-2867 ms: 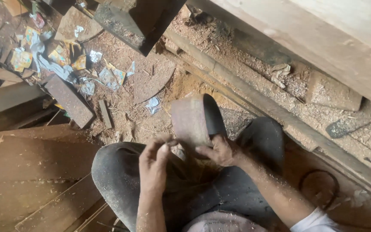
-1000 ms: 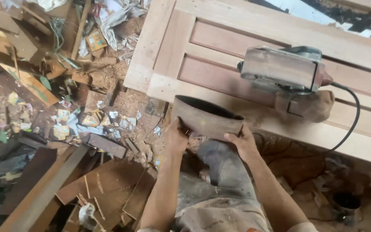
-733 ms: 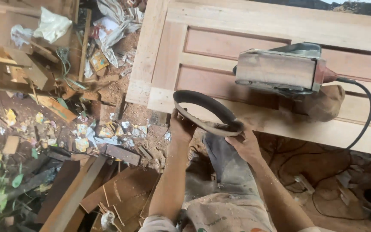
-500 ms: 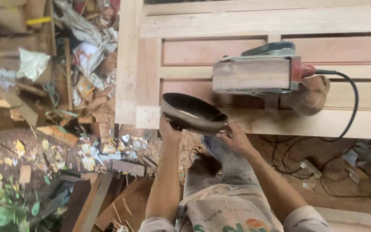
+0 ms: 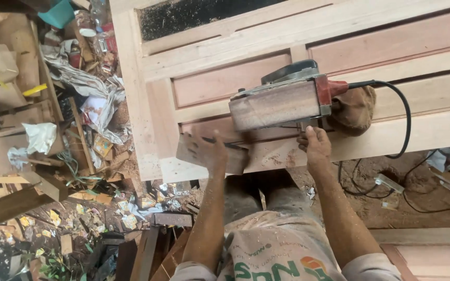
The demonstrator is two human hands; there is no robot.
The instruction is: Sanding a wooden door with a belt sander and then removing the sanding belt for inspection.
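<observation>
The sanding belt (image 5: 204, 152), a worn brown loop now pressed flat, lies on the near edge of the wooden door (image 5: 402, 49), just left of and below the belt sander (image 5: 282, 101). The left hand (image 5: 216, 156) rests on top of it, fingers closed over its upper edge in a loose grip. The right hand (image 5: 313, 145) reaches up to the sander's underside, fingers curled at its lower edge; whether they pinch a lever or merely touch the housing cannot be told. The sander sits on the door panel with a belt visibly around its body, its dust bag (image 5: 354, 109) and black cord (image 5: 399, 125) trailing right. Judging by this, the loop in hand is off the machine and nothing is being fitted yet. On the ground to the left, crumpled white paper (image 5: 40, 138) and small yellow printed wrappers (image 5: 55, 216) lie scattered among wood offcuts (image 5: 6, 205) and sawdust.
</observation>
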